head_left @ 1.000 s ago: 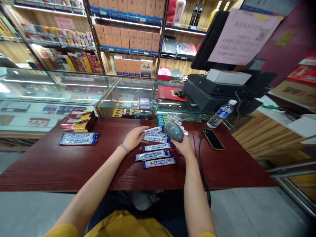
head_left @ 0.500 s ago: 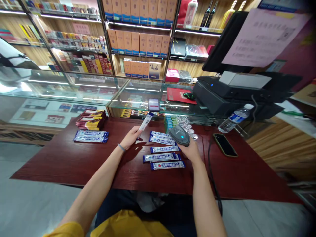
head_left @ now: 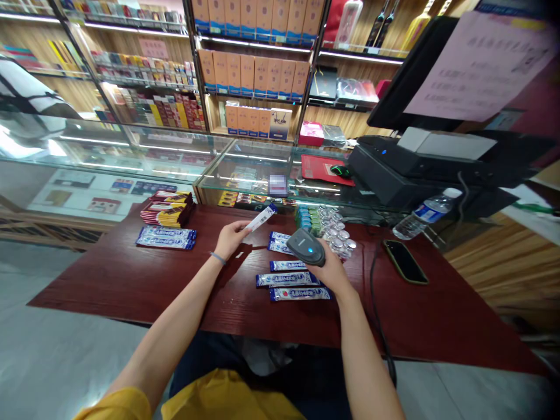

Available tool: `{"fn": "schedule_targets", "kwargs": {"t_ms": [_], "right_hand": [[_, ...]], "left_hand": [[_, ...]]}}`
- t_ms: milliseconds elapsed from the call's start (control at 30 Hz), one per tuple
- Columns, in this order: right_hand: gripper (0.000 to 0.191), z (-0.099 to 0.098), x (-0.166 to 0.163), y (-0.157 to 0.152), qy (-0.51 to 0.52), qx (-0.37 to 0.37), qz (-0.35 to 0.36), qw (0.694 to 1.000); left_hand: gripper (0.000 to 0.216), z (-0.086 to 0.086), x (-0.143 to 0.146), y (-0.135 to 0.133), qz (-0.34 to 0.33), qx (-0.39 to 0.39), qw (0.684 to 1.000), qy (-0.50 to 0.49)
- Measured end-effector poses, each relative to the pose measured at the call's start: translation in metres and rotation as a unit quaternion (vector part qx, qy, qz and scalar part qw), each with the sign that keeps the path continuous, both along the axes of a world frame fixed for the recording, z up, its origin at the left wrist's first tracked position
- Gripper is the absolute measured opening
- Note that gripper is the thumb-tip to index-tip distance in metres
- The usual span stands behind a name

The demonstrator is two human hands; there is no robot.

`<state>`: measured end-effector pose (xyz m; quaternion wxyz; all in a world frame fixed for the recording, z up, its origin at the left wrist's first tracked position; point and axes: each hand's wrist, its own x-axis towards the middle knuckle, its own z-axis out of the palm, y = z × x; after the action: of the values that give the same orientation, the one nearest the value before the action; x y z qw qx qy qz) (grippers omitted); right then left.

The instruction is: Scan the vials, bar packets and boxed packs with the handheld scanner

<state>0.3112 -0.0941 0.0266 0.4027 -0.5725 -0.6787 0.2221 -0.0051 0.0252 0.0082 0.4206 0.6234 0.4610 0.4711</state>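
My left hand (head_left: pixel 231 239) pinches one end of a slim white and blue snack packet (head_left: pixel 261 219), its barcode side facing up and its far end pointing away to the right. In my right hand (head_left: pixel 331 269) is a dark barcode scanner (head_left: pixel 306 246) with a lit blue spot, its head turned toward the held packet. Beneath and beside the scanner lie several blue and white packets (head_left: pixel 300 293) in loose rows on the dark red table (head_left: pixel 184 297). The scanner covers part of the upper ones.
At the left stand bundled red and yellow packets (head_left: pixel 165 210), with more blue packets (head_left: pixel 165 237) before them. Small round-topped containers (head_left: pixel 335 228) sit behind the scanner. To the right are a water bottle (head_left: pixel 426 213), a phone (head_left: pixel 405 261) and a black cable (head_left: pixel 373 291). A glass counter (head_left: pixel 245 169) borders the back.
The scanner has moved left, closer to the held packet, and now covers more of the upper packets. The held packet has tilted flatter. The camera view has shifted slightly.
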Motion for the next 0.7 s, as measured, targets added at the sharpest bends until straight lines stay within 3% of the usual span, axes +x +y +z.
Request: {"fn": "schedule_targets", "kwargs": {"t_ms": [200,367,700], "right_hand": [[0.052,0.006,-0.01,-0.003,-0.07,-0.021,0.015,0.997],[0.051,0.009,-0.01,-0.005,-0.065,-0.014,0.007,0.998],[0.049,0.003,-0.008,-0.001,-0.06,-0.004,-0.023,0.998]], "left_hand": [[0.032,0.004,-0.002,0.0,0.04,0.014,0.997,0.062],[0.043,0.004,0.0,-0.002,0.005,0.001,1.0,0.014],[0.039,-0.004,0.002,0.002,0.023,-0.016,0.999,-0.043]]}}
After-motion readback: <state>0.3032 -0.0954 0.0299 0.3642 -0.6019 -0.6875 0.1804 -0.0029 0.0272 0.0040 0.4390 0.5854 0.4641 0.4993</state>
